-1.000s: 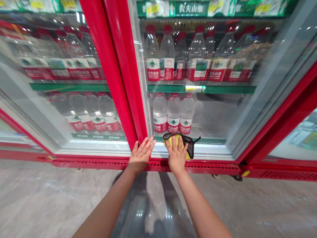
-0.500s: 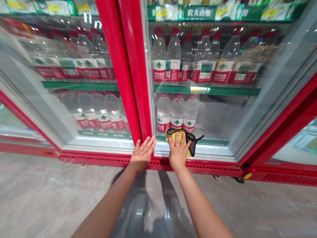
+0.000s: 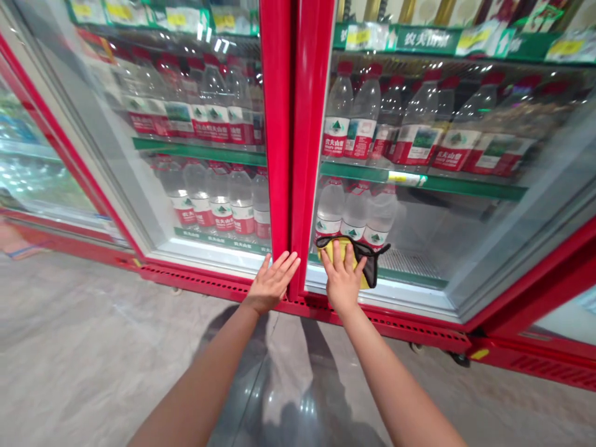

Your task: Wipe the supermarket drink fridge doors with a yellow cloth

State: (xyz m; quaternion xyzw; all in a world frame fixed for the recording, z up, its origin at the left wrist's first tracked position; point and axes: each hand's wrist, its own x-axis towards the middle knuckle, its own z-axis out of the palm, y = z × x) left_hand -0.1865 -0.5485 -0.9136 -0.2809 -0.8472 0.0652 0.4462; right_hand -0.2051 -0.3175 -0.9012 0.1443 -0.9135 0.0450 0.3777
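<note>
My right hand (image 3: 344, 279) lies with spread fingers on a yellow and dark grey cloth (image 3: 369, 268), pressing it flat against the lower glass of the right fridge door. Part of the cloth is hidden under the fingers. My left hand (image 3: 274, 282) rests flat, fingers stretched out, on the lower end of the red door frame (image 3: 280, 205), holding nothing. Behind the glass, just above the cloth, several water bottles (image 3: 329, 208) stand on the bottom shelf.
More bottles (image 3: 217, 96) fill the left fridge section. Green shelf edges (image 3: 465, 185) cross behind the glass. A red vented base (image 3: 414, 330) runs above the grey floor (image 3: 116, 347). Another person's hand (image 3: 16, 239) shows at the far left.
The view has turned left, so the fridge appears shifted right. Another person's hand has come into view at the left edge. My left hand now overlaps more of the red frame.
</note>
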